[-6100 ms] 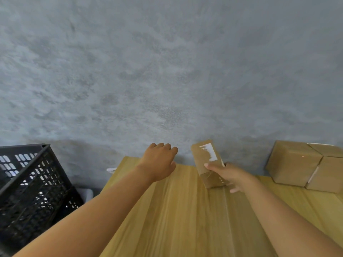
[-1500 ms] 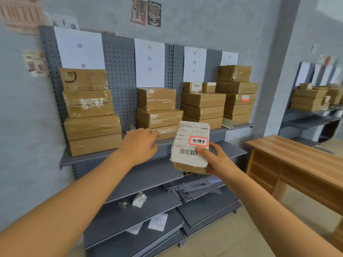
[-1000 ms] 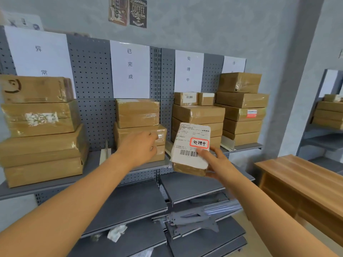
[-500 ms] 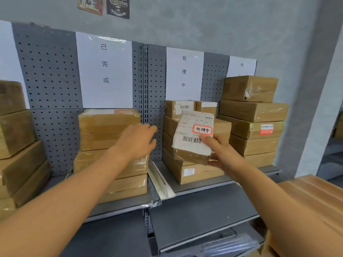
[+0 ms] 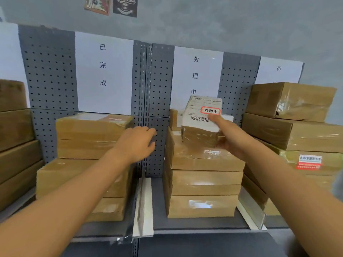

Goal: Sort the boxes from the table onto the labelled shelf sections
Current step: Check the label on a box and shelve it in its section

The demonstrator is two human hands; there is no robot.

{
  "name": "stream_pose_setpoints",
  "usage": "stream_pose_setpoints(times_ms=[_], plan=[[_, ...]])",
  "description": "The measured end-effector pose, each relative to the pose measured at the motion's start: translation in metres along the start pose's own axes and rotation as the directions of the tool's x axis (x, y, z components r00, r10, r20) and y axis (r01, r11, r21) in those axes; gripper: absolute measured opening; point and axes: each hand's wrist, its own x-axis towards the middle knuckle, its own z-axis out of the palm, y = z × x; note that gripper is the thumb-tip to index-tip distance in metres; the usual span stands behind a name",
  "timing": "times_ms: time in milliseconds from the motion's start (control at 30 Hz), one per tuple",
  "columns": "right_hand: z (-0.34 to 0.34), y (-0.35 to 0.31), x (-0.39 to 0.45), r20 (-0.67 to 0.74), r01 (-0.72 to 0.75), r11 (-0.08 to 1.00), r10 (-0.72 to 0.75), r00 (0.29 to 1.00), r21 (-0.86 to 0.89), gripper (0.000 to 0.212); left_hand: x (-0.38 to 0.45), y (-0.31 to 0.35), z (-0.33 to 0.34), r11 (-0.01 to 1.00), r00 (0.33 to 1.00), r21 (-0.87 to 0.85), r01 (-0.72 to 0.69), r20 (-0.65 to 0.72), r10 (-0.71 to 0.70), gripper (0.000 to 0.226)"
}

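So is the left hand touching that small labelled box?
Apart. The head view shows the left hand open in front of the grey pegboard, with bare panel between it and the small labelled box, which only the right hand grips.

Brown small box [image 5: 199,135] wears a white label [image 5: 201,114] with black barcode and red-bordered sticker [image 5: 210,110]; grey pegboard [image 5: 52,71] is dotted black.

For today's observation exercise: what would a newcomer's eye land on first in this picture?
First, the small box with its red-framed sticker, gripped in the right hand above the middle stack. Behind it hangs the matching white sign on the pegboard. The left hand hovers empty beside the neighbouring stack.
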Motion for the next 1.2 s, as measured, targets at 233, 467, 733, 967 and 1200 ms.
stream_pose_setpoints(times_ms=[233,467,733,967,1200], plan=[[-0.016,0.003,0.044,0.095,-0.124,0.992,0.121,0.988,0.033,0.027,0.009,0.01,0.009,0.993,0.995,0.057,0.099,0.022,-0.1,0.038],[-0.02,0.004,0.079,0.123,-0.252,0.968,0.252,0.96,-0.012,0.049,0.024,0.008,0.013,0.985,0.989,0.102,0.142,0.035,-0.146,0.039],[-0.021,-0.002,0.103,-0.04,-0.156,0.962,0.151,0.988,-0.223,0.048,0.029,-0.003,0.01,0.981,0.986,0.099,0.164,0.024,-0.167,0.037],[0.011,-0.022,0.083,0.083,0.469,0.61,-0.551,0.83,-0.639,0.043,0.029,-0.001,-0.017,0.977,0.982,0.1,0.187,-0.022,-0.186,0.033],[0.067,-0.019,0.051,0.551,0.769,0.219,-0.584,0.596,-0.6,0.043,0.004,0.005,-0.05,0.953,0.969,0.177,0.246,-0.044,-0.242,0.031]])
